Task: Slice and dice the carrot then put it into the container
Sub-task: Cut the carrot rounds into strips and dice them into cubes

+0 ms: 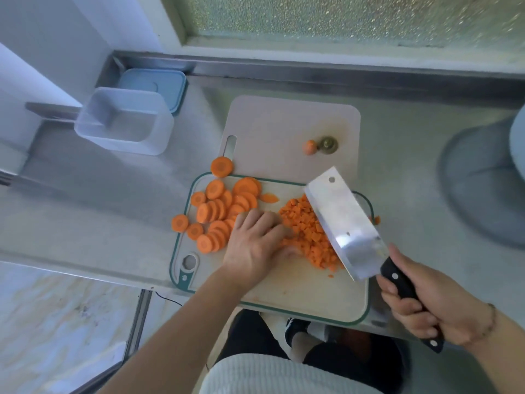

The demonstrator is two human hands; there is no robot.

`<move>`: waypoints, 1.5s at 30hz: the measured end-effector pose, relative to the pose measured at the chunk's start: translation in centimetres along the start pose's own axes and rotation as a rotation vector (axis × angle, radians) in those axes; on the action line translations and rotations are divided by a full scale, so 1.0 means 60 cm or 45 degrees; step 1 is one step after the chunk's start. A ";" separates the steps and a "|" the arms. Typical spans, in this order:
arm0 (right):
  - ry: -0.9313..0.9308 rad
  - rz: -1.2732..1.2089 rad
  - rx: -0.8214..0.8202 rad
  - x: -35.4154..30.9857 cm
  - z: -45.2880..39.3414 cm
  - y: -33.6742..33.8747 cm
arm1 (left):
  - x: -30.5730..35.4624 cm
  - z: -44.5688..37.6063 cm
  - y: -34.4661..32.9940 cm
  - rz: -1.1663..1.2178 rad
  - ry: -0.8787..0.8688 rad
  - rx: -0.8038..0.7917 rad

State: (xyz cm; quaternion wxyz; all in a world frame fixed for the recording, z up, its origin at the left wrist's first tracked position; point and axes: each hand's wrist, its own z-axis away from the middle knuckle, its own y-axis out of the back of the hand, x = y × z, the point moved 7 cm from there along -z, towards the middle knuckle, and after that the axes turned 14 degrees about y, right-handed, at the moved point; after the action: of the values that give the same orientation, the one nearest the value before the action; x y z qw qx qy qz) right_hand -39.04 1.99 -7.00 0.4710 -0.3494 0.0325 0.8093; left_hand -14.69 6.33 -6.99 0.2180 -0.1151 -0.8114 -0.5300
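Diced carrot [308,231] under flat, spread left hand [252,243]; cleaver [345,223] handle gripped in right hand [426,302].

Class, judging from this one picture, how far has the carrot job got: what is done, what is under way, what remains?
Done: the carrot is sliced, and a pile of diced carrot lies on the cutting board. Under way: the right hand grips the cleaver against the dice; the left hand gathers them. Left: many carrot rounds are undiced, and the container holds nothing.
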 end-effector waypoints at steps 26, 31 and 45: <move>0.179 0.183 0.521 -0.015 0.034 -0.136 | -0.152 -0.186 0.007 -0.472 -0.035 -1.001; 0.191 0.169 0.564 -0.015 0.032 -0.164 | -0.142 -0.192 0.004 -0.504 -0.093 -0.972; 0.263 0.166 0.585 -0.008 0.044 -0.210 | -0.153 -0.185 0.017 -0.546 -0.320 -1.052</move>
State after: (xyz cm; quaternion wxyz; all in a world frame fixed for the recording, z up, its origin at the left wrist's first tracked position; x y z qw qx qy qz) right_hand -30.42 9.65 -1.25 0.4790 -0.3111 0.2857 0.7695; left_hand -3.60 -2.93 -6.72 -0.0598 -0.0852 -0.5584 -0.8230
